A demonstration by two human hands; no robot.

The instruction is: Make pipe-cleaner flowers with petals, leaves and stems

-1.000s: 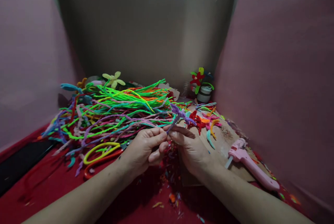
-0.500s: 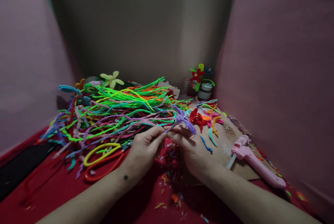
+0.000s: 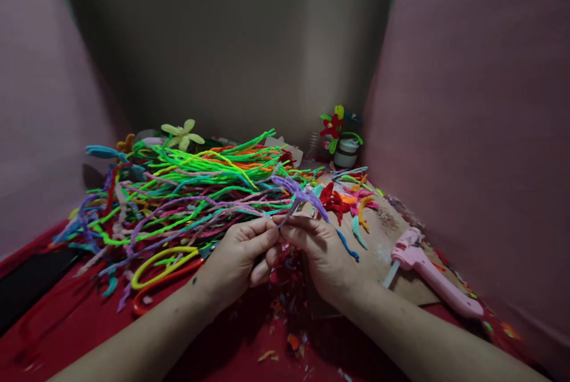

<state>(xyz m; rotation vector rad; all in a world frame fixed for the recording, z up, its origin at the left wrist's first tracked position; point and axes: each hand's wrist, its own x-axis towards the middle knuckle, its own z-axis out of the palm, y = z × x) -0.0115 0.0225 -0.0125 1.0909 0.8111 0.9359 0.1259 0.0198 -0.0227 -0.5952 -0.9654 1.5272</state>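
A purple pipe-cleaner flower [image 3: 301, 193] with long looped petals stands up between my two hands. My left hand [image 3: 243, 251] pinches the low end of its stem between thumb and forefinger, the other fingers curled. Right against it, my right hand [image 3: 318, 254] closes thumb and fingers on the same stem, just under the petals. The exact grip at the fingertips is partly hidden. Close to my left wrist lie scissors [image 3: 167, 266] with one yellow and one orange-red handle, their blades mostly behind the hand.
A large heap of coloured pipe cleaners [image 3: 196, 186] spreads behind my left hand. To the right, a pink glue gun [image 3: 434, 278] rests on a brown board [image 3: 378, 251] beside cut pieces. Finished flowers [image 3: 333, 126] stand near a small jar [image 3: 346, 153] at the back. A dark flat object [image 3: 35, 290] lies far left.
The purple flower has turned, its petals now spread more to the left. My left hand's lower fingers show more below the thumb. The whole view has shifted slightly.
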